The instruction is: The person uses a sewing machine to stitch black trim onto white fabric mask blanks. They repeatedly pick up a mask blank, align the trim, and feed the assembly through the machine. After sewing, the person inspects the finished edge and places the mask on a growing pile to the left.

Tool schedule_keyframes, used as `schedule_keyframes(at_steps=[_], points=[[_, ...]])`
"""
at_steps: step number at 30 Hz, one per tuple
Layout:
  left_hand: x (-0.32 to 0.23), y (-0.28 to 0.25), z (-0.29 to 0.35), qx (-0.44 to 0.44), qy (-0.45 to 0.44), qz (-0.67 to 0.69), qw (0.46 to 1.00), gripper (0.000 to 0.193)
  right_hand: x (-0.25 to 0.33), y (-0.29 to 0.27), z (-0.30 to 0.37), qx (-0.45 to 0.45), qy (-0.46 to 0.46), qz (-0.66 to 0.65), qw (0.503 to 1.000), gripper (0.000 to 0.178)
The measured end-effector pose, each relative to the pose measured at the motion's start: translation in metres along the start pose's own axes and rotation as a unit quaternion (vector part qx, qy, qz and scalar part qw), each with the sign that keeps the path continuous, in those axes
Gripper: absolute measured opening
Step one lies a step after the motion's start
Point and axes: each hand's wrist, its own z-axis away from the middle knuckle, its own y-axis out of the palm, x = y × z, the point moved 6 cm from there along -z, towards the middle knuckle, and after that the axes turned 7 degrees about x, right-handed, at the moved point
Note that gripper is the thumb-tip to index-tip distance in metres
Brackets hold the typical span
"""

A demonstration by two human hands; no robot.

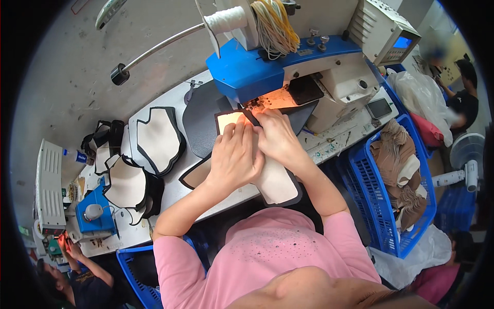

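Note:
A cream shoe-upper-like piece with a black edge [280,186] lies under both my hands, its far end at the work point of a blue and white machine [247,77]. My left hand [234,157] rests on the piece, fingers stretched out flat over its far part. Close beside it, my right hand [278,135] is closed on the piece's black edge, right by the lit machine head. What lies beneath the right fingertips is hidden. Another cream piece with a black edge [198,174] shows to the left, partly behind my left hand and forearm.
Stacks of cream pieces with black edges [159,139] [127,183] lie on the white table at left. A blue basket [399,250] holding brown pieces stands at right. A thread spool [225,20] is above the machine. Another person's hands [72,250] work at lower left.

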Motion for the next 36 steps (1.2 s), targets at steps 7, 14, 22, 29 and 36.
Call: schedule_keyframes(at_steps=[7, 14, 22, 29, 36], points=[[0.005, 0.004, -0.010, 0.037, 0.014, 0.005, 0.999, 0.042, -0.007, -0.002, -0.002, -0.011, -0.005, -0.006, 1.000, 0.032], [0.012, 0.001, -0.022, 0.024, 0.040, 0.021, 0.999, 0.033, -0.010, -0.005, -0.016, -0.002, 0.002, 0.006, 1.000, 0.023], [0.023, 0.007, -0.031, 0.092, 0.022, 0.020, 0.995, 0.026, -0.012, -0.013, -0.012, 0.013, 0.015, -0.090, 0.996, 0.024], [0.017, -0.011, -0.027, 0.051, 0.076, -0.050, 0.995, 0.031, -0.015, -0.015, -0.009, -0.004, 0.017, -0.097, 0.995, 0.020], [0.024, -0.003, -0.021, 0.073, 0.052, -0.022, 0.996, 0.038, -0.016, -0.014, -0.007, -0.043, -0.008, -0.113, 0.993, 0.018]])
